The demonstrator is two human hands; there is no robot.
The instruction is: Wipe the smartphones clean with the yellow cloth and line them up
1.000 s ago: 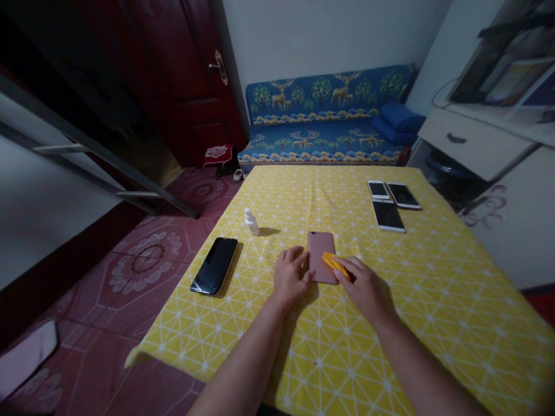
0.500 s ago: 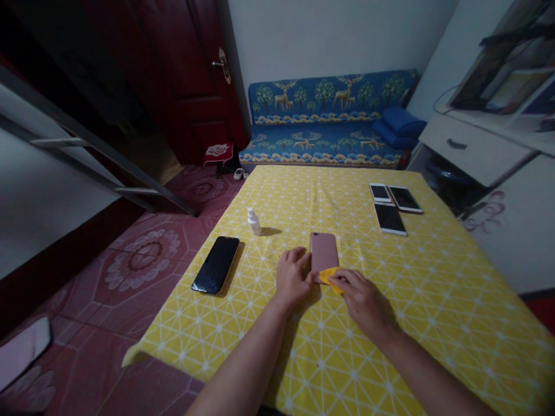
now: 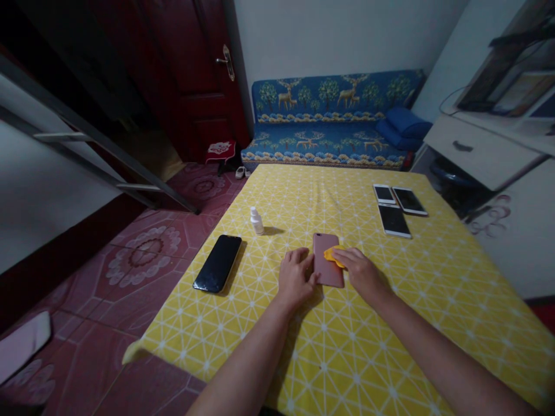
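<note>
Your table (image 3: 390, 341) stands before a sofa (image 3: 321, 133). Your left hand (image 3: 298, 278) is half open, gripping nothing; your right hand (image 3: 365, 278) has its fingers together. Off left lies the black phone (image 3: 218, 263). Between your hands, the pink phone (image 3: 329, 277) lies back up on the table. Beyond your left hand stands a bottle (image 3: 256, 222); your right holds an orange rag (image 3: 330, 255) against the pink phone.
</note>
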